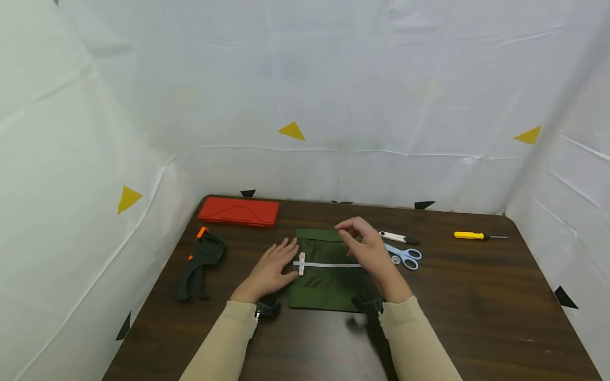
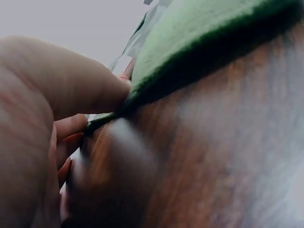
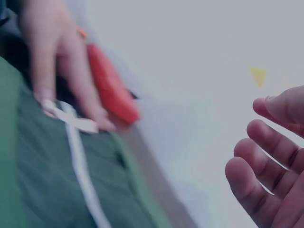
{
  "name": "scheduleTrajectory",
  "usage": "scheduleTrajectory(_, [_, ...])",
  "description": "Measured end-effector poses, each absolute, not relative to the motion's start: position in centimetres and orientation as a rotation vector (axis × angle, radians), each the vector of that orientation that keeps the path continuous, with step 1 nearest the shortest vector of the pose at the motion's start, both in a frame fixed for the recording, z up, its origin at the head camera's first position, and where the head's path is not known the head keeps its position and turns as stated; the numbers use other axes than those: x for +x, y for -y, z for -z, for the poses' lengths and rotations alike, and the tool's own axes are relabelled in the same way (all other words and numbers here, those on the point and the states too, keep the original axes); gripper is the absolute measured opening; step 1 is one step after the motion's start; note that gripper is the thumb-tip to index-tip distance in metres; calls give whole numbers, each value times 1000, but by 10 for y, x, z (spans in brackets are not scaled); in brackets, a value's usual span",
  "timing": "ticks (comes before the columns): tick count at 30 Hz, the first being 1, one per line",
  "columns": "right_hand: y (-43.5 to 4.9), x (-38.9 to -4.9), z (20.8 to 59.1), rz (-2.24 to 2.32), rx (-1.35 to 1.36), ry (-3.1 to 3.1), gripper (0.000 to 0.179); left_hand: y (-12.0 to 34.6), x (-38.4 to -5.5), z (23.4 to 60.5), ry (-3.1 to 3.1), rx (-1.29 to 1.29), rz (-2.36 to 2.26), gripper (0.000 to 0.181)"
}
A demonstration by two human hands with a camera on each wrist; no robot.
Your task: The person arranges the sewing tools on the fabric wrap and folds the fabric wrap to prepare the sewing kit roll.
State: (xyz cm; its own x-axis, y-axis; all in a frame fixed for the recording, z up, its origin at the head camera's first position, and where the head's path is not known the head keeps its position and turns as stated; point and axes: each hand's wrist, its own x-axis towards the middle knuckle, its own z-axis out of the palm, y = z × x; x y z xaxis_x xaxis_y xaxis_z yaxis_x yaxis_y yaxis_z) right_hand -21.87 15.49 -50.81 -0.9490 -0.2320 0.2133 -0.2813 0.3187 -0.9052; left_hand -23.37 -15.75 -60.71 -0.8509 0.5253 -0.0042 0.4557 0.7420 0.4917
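A green cloth piece [image 1: 316, 296] lies flat in the middle of the dark table. A narrow white band [image 1: 329, 265] runs across it, with a short pale strip [image 1: 302, 266] set crosswise at its left end. My left hand [image 1: 270, 271] rests at the cloth's left edge, fingers spread and fairly straight, thumb by the pale strip. Up close in the left wrist view, the thumb [image 2: 80, 83] touches the cloth's edge. Raised over the cloth's right side is my right hand [image 1: 364, 246], its fingers loosely bent with nothing between them in the right wrist view.
Right of the cloth are blue-handled scissors [image 1: 405, 256], a white-and-black cutter-like tool [image 1: 397, 237] and a small white roll [image 1: 395, 260]. Farther right lies a yellow screwdriver [image 1: 469, 235]. A red case [image 1: 239, 211] sits at the back left, above a black-and-orange clamp [image 1: 202, 262].
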Motion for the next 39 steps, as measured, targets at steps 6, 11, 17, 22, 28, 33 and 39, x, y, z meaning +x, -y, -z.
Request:
scheduleTrajectory(6, [-207,-210,489,-1682,355,2478,26,156,-233,607,-2809,777,-781,78])
scheduleTrajectory(11, [-240,-203,482,-1630,252,2478,28,152,-230,603,-2878,776,-765,75])
scheduleTrajectory(17, [-273,-197,483,-1463,192,2544,28,151,-228,607,-2885,797,-787,74])
scheduleTrajectory(22, [-287,-195,495,-1294,176,2635,25,155,-230,607,-2857,816,-840,77])
scheduleTrajectory(28, [-288,-194,512,-1162,218,2821,25,157,-229,611,-2844,782,-746,100])
scheduleTrajectory(33, [-291,-194,516,-1156,274,2856,25,154,-230,609,-2866,777,-699,106])
scheduleTrajectory(39, [-293,-198,520,-1164,309,2894,30,154,-230,608,-2899,750,-687,104])
